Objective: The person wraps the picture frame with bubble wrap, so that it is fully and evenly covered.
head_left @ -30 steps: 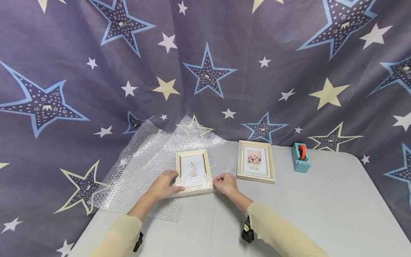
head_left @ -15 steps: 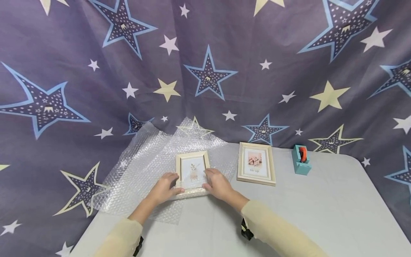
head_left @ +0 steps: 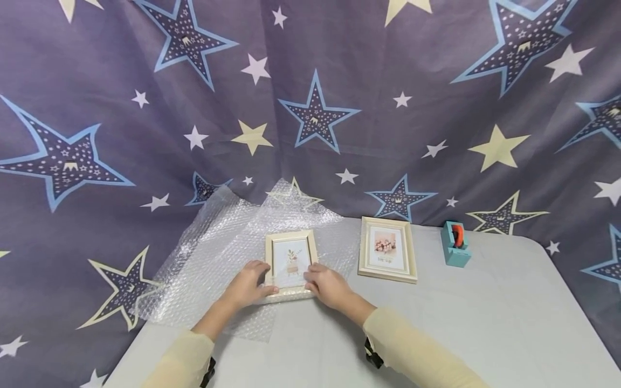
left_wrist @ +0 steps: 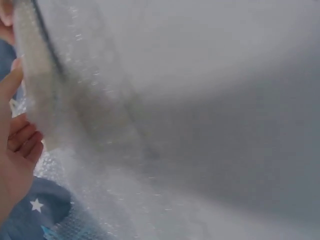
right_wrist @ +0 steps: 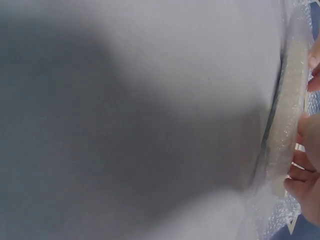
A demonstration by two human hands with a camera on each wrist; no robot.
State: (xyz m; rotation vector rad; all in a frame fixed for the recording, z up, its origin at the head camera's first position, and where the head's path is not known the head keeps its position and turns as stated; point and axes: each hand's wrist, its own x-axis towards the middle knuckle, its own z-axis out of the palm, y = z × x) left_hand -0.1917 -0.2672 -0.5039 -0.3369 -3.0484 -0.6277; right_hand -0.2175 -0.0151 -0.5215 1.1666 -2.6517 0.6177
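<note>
A cream picture frame [head_left: 291, 235] with a plant print lies on a sheet of bubble wrap [head_left: 204, 269]. The wrap's near part is folded up over the frame's front side, as the right wrist view shows it along the wrapped edge [right_wrist: 285, 110]. My left hand [head_left: 248, 284] holds the frame's lower left corner, fingers at the left side and thumb along the front edge. At the lower right, my right hand [head_left: 327, 284] pinches the folded wrap against the frame with curled fingers. In the left wrist view, my left hand [left_wrist: 17, 160] sits beside the wrapped side.
A second cream picture frame [head_left: 364, 248] with a pink flower print lies to the right on the grey-white table [head_left: 461, 318]. Further right stands a teal tape dispenser [head_left: 455, 256] with an orange-red roll core. A star-patterned curtain [head_left: 330, 178] rises behind, and the wrap's far end leans against it.
My right hand has come from beside the frame's lower right corner onto its right front part, bringing the wrap over the edge. My left hand has stayed at the lower left corner.
</note>
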